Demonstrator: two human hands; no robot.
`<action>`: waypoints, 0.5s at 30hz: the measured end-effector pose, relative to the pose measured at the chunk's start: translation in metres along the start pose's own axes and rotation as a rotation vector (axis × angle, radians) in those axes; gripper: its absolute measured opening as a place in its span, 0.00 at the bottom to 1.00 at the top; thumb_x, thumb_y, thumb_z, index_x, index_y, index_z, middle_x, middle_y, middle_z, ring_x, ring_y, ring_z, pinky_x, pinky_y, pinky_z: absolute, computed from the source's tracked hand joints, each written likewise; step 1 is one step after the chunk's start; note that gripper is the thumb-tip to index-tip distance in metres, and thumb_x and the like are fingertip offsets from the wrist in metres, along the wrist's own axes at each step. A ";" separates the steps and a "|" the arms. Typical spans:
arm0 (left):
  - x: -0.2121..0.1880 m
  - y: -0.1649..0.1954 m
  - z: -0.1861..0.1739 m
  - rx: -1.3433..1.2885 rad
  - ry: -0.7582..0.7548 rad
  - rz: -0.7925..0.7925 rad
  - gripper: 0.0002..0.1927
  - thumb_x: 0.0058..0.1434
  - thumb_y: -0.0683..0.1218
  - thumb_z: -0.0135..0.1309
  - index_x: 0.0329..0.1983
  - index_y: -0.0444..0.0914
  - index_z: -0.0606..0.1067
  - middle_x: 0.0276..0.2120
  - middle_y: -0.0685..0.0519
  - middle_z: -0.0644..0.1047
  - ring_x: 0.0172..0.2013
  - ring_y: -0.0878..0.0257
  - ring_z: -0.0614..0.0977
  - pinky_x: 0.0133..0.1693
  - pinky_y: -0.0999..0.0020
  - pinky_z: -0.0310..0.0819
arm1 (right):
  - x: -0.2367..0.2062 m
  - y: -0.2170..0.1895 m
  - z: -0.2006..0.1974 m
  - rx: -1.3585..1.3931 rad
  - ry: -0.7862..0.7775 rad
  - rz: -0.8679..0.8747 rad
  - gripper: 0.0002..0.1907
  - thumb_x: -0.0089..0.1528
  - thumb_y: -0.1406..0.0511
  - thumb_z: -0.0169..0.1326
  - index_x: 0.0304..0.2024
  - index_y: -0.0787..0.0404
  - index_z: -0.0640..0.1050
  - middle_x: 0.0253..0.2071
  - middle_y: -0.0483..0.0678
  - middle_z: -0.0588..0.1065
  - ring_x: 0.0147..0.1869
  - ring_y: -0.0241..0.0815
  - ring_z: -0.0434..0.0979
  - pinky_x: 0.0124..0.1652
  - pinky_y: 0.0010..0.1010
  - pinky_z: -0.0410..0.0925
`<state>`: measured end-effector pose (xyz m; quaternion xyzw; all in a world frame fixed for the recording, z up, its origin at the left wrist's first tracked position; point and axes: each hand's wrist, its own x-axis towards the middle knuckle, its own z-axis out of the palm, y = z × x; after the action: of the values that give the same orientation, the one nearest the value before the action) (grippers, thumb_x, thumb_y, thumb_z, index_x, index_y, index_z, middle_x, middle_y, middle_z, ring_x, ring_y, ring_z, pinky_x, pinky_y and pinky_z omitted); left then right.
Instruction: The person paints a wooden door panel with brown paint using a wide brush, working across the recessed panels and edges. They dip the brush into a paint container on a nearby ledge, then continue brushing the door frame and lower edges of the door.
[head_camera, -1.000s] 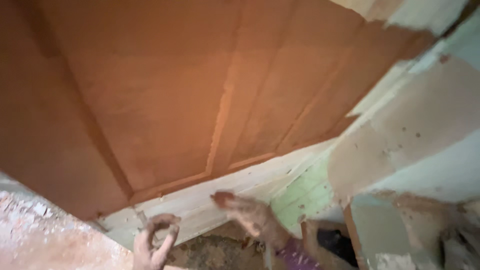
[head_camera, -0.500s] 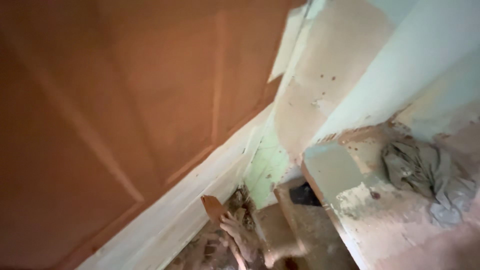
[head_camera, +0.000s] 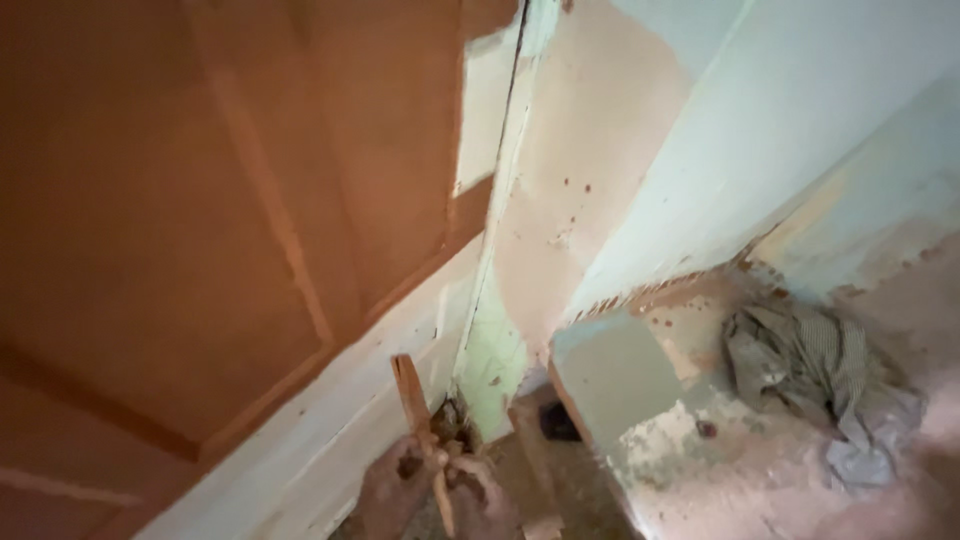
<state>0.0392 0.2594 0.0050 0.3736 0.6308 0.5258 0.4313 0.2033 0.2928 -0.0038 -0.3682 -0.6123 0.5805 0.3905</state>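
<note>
Biggest thing here is the brown panelled door (head_camera: 200, 200), up and to the left of the hands, with its pale unpainted bottom edge (head_camera: 330, 420) running right past them. Right of the hands there's the patchy pink-and-green wall (head_camera: 600, 180), and further right a low greenish ledge (head_camera: 610, 370) with a crumpled checked rag (head_camera: 810, 370) lying on the dusty surface well away from the work.

Down at the bottom of the view, both hands are bunched together around a thin wooden stick (head_camera: 420, 420). Left hand (head_camera: 395, 490) looks wrapped around its lower part; right hand (head_camera: 485, 500) is pressed in just beside it and seems to be gripping too, though it's blurry and I can't make out the fingers properly. The stick pokes up and slightly left from the hands, its top end against the door's pale edge, close to the corner where the door meets the frame.

My read: this is the poking/prying stage at that bottom corner gap. A next move would need a steady two-handed grip and careful angle, since the stick looks thin.

No containers anywhere that I can see.
</note>
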 end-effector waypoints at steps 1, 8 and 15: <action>0.007 0.012 0.003 -0.081 -0.038 -0.047 0.16 0.59 0.51 0.63 0.41 0.34 0.79 0.29 0.52 0.81 0.30 0.67 0.80 0.35 0.67 0.76 | 0.007 0.002 -0.010 0.228 -0.045 0.154 0.23 0.66 0.68 0.51 0.64 0.63 0.70 0.59 0.56 0.72 0.60 0.47 0.76 0.56 0.36 0.70; 0.035 0.110 0.059 -0.001 -0.189 -0.067 0.20 0.58 0.52 0.63 0.45 0.34 0.79 0.35 0.46 0.80 0.34 0.63 0.79 0.38 0.66 0.76 | 0.042 -0.001 -0.060 0.448 0.013 0.303 0.25 0.68 0.65 0.52 0.67 0.63 0.67 0.48 0.52 0.72 0.49 0.43 0.74 0.49 0.36 0.67; 0.099 0.222 0.025 0.794 -0.202 0.472 0.28 0.60 0.62 0.56 0.56 0.40 0.75 0.52 0.49 0.78 0.49 0.57 0.81 0.51 0.58 0.75 | 0.132 -0.095 -0.106 -0.177 0.096 0.085 0.27 0.68 0.52 0.40 0.65 0.58 0.67 0.47 0.51 0.71 0.51 0.43 0.75 0.45 0.36 0.73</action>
<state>0.0321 0.3968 0.2069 0.6920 0.6359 0.2886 0.1830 0.2438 0.4517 0.1000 -0.4543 -0.6257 0.5218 0.3603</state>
